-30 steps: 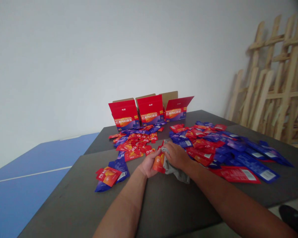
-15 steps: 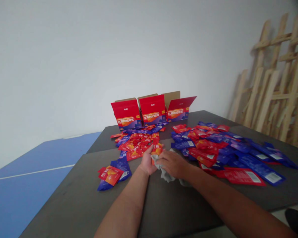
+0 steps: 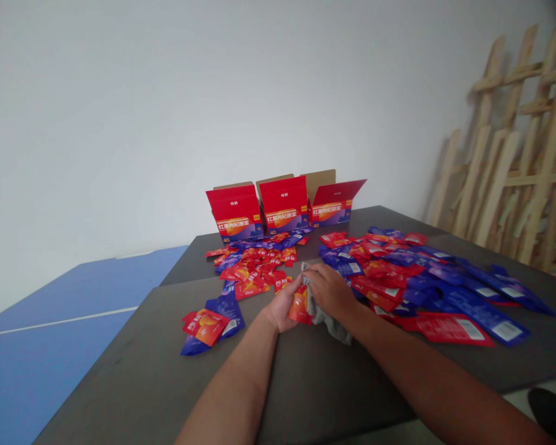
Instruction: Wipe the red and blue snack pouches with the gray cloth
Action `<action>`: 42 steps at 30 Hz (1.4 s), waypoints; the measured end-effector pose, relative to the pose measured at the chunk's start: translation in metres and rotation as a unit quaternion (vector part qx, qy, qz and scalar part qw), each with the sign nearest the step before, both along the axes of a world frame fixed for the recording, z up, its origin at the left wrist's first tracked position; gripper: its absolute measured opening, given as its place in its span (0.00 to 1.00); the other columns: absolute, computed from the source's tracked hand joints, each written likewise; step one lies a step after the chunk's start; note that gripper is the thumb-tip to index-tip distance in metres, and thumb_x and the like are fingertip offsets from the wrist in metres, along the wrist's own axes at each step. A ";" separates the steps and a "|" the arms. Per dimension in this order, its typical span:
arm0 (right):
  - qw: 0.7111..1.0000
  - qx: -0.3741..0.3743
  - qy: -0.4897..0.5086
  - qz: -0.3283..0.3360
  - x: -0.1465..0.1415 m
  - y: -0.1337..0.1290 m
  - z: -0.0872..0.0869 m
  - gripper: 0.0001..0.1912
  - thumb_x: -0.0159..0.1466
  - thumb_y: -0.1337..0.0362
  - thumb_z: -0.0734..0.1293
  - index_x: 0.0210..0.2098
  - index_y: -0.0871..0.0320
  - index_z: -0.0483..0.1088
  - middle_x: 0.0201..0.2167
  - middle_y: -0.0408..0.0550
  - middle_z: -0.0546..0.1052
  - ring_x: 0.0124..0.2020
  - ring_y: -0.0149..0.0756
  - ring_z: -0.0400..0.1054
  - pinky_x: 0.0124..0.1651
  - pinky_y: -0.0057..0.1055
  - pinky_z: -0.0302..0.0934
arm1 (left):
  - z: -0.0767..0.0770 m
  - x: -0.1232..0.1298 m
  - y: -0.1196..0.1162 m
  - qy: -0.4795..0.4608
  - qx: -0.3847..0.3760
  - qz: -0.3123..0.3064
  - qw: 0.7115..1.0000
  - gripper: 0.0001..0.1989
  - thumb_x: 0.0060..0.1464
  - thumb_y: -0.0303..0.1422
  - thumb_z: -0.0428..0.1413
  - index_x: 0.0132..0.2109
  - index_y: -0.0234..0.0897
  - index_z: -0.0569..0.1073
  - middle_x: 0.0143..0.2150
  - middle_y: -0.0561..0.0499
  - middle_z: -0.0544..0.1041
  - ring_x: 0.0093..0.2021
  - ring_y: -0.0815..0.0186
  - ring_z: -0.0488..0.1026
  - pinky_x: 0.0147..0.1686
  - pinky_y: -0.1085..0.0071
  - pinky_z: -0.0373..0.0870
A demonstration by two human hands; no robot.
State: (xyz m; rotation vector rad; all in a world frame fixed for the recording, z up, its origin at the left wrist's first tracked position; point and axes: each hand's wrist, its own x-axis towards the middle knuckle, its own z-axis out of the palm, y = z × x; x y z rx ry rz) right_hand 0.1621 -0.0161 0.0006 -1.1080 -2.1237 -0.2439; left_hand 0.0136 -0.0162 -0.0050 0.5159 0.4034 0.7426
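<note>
My left hand (image 3: 282,310) grips a red foil sachet (image 3: 300,306) with an orange picture, holding it against a grey cloth (image 3: 327,320). My right hand (image 3: 330,292) lies closed over the cloth, pressing it to the sachet. Both hands are close together near the middle of a dark grey table (image 3: 139,352). A heap of red and blue sachets (image 3: 401,278) lies just right of my right hand. A smaller heap (image 3: 254,262) lies beyond my left hand, and a few sachets (image 3: 208,327) lie to its left.
Several red cardboard display boxes (image 3: 235,213) stand open at the far table edge. A blue table (image 3: 50,364) adjoins on the left. Wooden fence panels (image 3: 505,154) lean on the right wall. A dark shoe (image 3: 552,414) shows at the lower right.
The hands have drawn back toward me. The red sachet now shows between them instead of above them, and the cloth has moved with my right hand.
</note>
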 end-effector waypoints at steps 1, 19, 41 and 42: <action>1.000 -0.004 0.012 -0.006 0.000 0.001 0.000 0.14 0.63 0.70 0.60 0.47 0.58 0.70 0.44 0.53 0.71 0.46 0.41 0.64 0.49 0.37 0.61 | 0.000 0.000 -0.001 0.003 0.002 0.000 1.000 0.17 0.58 0.41 0.51 0.44 0.30 0.73 0.37 0.43 0.78 0.40 0.60 0.76 0.43 0.67 0.69; 0.964 0.049 -0.119 0.231 -0.009 -0.015 0.004 0.11 0.65 0.67 0.60 0.44 0.55 0.71 0.42 0.49 0.75 0.43 0.37 0.66 0.48 0.36 0.59 | 0.004 -0.014 0.012 -0.043 -0.035 0.077 0.995 0.23 0.57 0.47 0.48 0.42 0.29 0.74 0.30 0.44 0.76 0.30 0.63 0.74 0.32 0.69 0.69; 0.998 -0.006 0.042 -0.051 -0.002 0.008 0.003 0.15 0.62 0.71 0.60 0.46 0.56 0.71 0.42 0.52 0.72 0.44 0.39 0.66 0.47 0.34 0.62 | -0.007 0.005 -0.001 0.042 0.027 0.026 0.998 0.14 0.57 0.37 0.54 0.43 0.32 0.75 0.34 0.44 0.79 0.37 0.60 0.77 0.41 0.68 0.70; 0.997 -0.007 0.053 -0.059 0.001 0.011 0.003 0.15 0.62 0.71 0.60 0.46 0.56 0.71 0.42 0.52 0.72 0.44 0.39 0.66 0.47 0.34 0.62 | -0.007 0.005 -0.002 0.047 0.030 0.021 0.998 0.13 0.57 0.36 0.54 0.44 0.32 0.75 0.34 0.44 0.79 0.37 0.60 0.77 0.41 0.67 0.70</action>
